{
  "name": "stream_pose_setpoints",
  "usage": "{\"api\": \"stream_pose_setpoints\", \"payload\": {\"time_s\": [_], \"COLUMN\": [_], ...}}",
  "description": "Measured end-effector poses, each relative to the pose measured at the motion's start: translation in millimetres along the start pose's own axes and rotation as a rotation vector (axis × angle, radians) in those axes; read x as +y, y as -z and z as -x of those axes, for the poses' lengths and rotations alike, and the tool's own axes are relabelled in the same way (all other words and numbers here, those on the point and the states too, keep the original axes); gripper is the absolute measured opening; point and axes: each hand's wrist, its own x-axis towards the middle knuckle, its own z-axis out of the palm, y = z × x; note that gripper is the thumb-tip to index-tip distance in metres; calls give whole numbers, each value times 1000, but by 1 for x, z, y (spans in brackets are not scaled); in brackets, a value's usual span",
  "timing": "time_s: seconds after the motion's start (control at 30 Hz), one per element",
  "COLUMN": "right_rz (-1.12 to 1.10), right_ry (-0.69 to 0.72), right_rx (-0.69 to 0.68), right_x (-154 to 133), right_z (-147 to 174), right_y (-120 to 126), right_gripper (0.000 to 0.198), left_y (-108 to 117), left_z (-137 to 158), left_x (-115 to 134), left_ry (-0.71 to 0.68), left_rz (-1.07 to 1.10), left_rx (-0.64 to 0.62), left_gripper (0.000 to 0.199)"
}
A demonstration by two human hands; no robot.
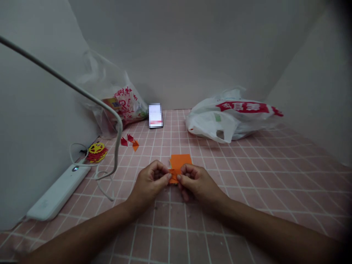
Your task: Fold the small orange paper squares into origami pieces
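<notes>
Between my hands is a small folded piece of orange paper (173,176), pinched from both sides. My left hand (154,179) grips its left edge between thumb and forefinger. On the right edge, the thumb and bent forefinger of my right hand (196,179) do the same; its other fingers curl underneath. Just behind the folded piece lies a stack of square paper with an orange sheet (180,160) on top, partly covered by my hands. Farther left on the table sit small folded paper pieces, red (124,141) and orange (135,145).
A white power strip (59,192) lies at left, with a white cable (117,146) arching over the table. Yellow and red cut-outs (96,150) lie beside it. At the back stand a clear plastic bag (110,91), a lit phone (156,115) and a white plastic bag (233,117).
</notes>
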Motion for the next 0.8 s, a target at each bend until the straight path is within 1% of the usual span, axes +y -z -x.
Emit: {"api": "stream_pose_setpoints", "payload": {"time_s": [0.1,0.17,0.3,0.43,0.53,0.67,0.8], "right_rz": [2,8,-39,-106,-86,-7,10], "right_ry": [-4,-8,-6,36,41,31,48], "right_rx": [2,-11,-49,-102,-114,-148,-183], "right_x": [0,-1,-2,-1,-1,-3,-2], "right_z": [-1,0,1,2,3,4,4], "right_y": [-1,-1,1,3,3,2,1], "right_gripper": [20,21,21,29,35,33,33], "left_y": [0,0,0,2,2,2,0], "left_z": [0,0,1,1,1,4,6], "left_x": [1,0,0,1,1,0,0], "left_ry": [-20,-33,-36,-63,-90,-107,-112], "left_rz": [78,72,52,22,10,14,11], "left_rx": [-36,-55,-72,-19,8,7,13], "left_gripper": [25,31,26,22,21,18,18]}}
